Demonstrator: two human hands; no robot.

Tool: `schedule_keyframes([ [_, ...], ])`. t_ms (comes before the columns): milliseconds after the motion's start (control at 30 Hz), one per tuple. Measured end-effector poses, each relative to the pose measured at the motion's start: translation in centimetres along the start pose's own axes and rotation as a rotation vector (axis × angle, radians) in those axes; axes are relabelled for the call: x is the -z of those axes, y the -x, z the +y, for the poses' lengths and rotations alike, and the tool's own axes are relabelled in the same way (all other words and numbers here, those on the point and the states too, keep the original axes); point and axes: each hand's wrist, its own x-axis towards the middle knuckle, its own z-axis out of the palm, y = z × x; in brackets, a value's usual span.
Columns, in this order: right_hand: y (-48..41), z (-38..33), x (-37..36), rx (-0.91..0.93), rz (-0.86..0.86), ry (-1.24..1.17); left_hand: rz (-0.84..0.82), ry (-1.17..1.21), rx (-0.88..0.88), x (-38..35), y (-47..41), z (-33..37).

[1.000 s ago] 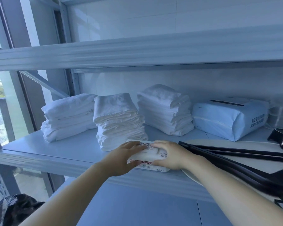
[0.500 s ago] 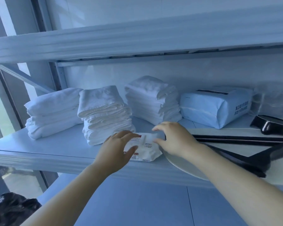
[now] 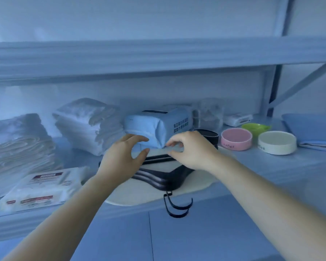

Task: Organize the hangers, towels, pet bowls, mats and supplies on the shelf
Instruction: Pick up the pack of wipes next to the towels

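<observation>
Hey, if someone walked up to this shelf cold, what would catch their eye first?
Two bare hands, the left hand and the right hand, meet over a stack of black hangers lying on a pale round mat at the middle of the shelf. To the right, a pink bowl stands out beside a white bowl. Folded white towels fill the left side.

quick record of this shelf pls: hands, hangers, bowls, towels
hangers: black stack flat on round mat, hooks past shelf edge
left hand: open, over the hangers
right hand: fingers curled at the hanger bar, grip unclear
bowls: black bowl, pink bowl, green bowl, white bowl, to the right
towels: folded stacks, left
wipes packet: front left
</observation>
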Motion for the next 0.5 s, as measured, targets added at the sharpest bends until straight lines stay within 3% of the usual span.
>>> schedule_keyframes([
  [333, 10.7, 15.5, 8.9, -0.18, 0.127, -0.1, -0.266, -0.006, -0.234, -9.3, -3.8, 17.9],
  [500, 15.4, 22.0, 13.0, -0.23, 0.245, -0.113, -0.307, 0.054, -0.261, -12.6, -4.8, 25.4],
])
